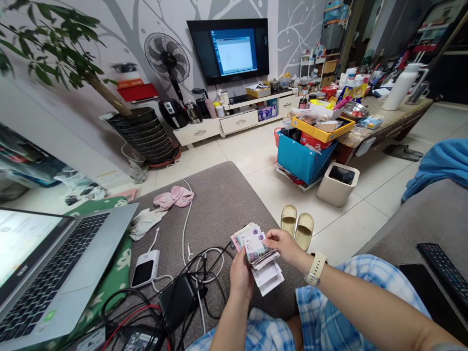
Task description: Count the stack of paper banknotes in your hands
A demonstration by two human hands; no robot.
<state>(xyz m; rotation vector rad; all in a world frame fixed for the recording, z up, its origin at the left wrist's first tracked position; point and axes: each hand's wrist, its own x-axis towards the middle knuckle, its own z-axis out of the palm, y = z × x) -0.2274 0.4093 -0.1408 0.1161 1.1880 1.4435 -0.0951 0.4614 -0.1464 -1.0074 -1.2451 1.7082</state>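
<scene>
Just above the front of the grey sofa seat, my left hand (241, 278) grips a stack of printed paper notes (250, 241) from below, its thumb along their near edge. The top note is pale with purple print and a figure 5. My right hand (283, 246), with a cream watch on its wrist, pinches the right edge of the same notes between thumb and fingers. White folded slips (268, 279) hang out below the stack, between the two hands. The fingers beneath the stack are hidden.
To the left lie black cables with a power adapter (178, 300), a white power bank (145, 268), a pink bow-shaped cloth (173, 197) and an open laptop (66, 273). Slippers (304, 230) and a bin (338, 184) stand on the floor. A remote (444, 273) rests at right.
</scene>
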